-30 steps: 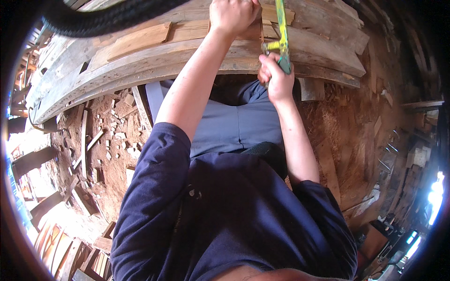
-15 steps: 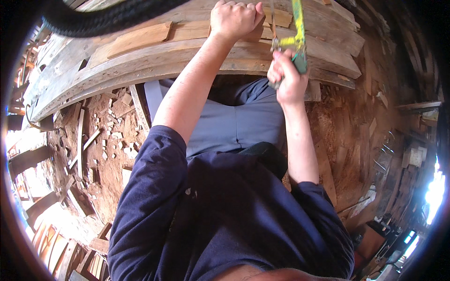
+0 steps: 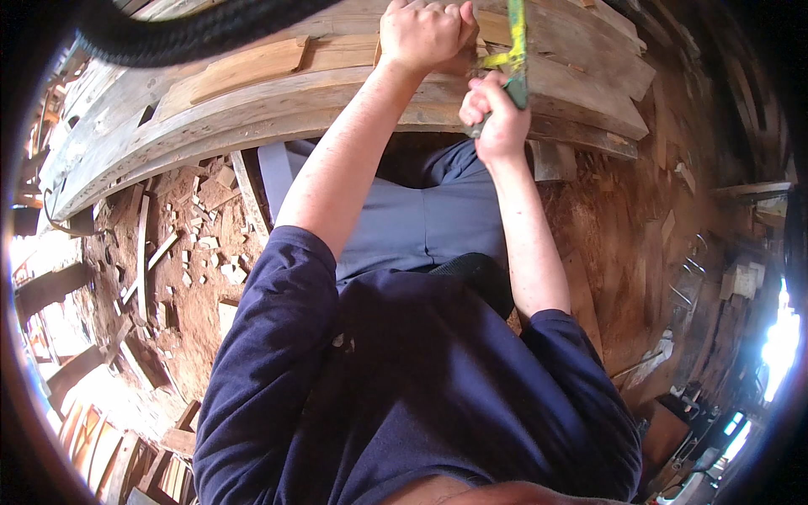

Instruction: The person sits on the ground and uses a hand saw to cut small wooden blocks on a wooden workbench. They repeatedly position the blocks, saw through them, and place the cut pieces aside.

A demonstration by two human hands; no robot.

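My right hand (image 3: 498, 116) is wrapped round the green handle of a hacksaw (image 3: 517, 38) with a yellow-green frame. The saw points away from me over the bench, and motion blurs it; its blade is hard to make out. Just left of it, my left hand (image 3: 425, 35) is closed in a fist on a piece of wood (image 3: 459, 63) at the bench's near side. Most of that piece is hidden under the fingers. Beneath both hands lies the thick plank bench (image 3: 581, 93).
A flat board (image 3: 252, 69) lies on the bench to the left. A black braided cord (image 3: 202, 34) crosses the upper left. Small wood offcuts (image 3: 202, 244) and sawdust cover the ground at left. Timber pieces (image 3: 741, 282) and tools clutter the right side.
My right hand and the hacksaw have shifted left and slightly away from me, closer to my left hand. The left hand stays almost still on the wood.
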